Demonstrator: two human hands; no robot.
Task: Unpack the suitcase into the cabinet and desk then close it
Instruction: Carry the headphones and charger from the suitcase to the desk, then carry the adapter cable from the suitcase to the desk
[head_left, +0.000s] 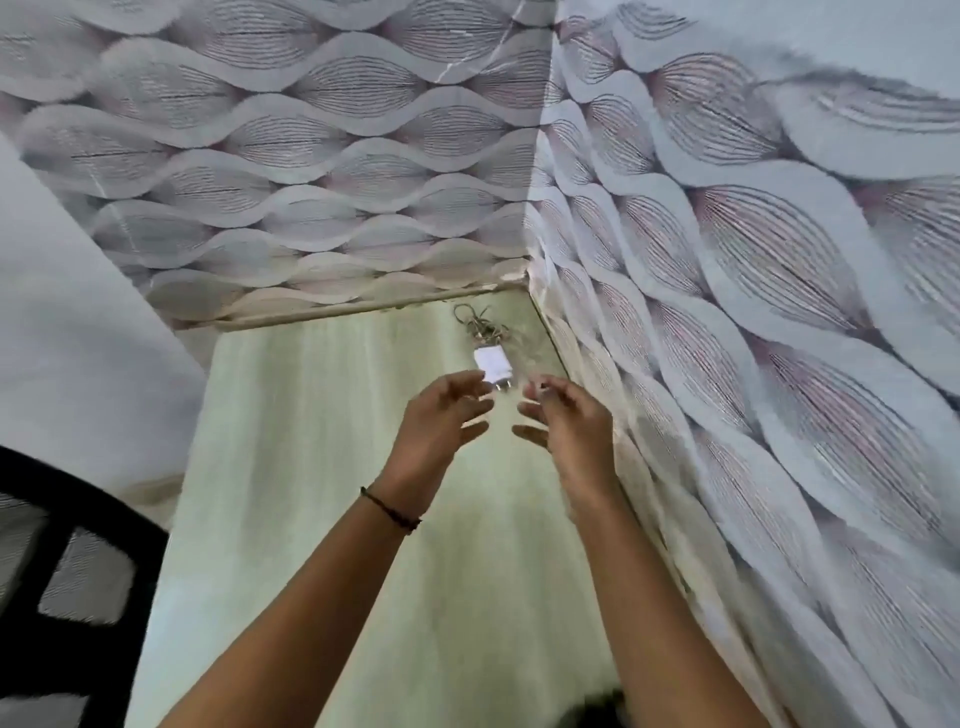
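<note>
Left hand (439, 426) and right hand (566, 426) hover over the desk (322, 467), fingers loose and empty, just short of the charger (493, 364) in the far corner, cord (475, 325) bunched behind: light, hard, probably best pinched by its sides.

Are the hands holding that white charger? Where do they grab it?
Nothing looks held. The left hand and right hand are both open and spread. The white charger lies on the desk, just beyond the left hand.
</note>
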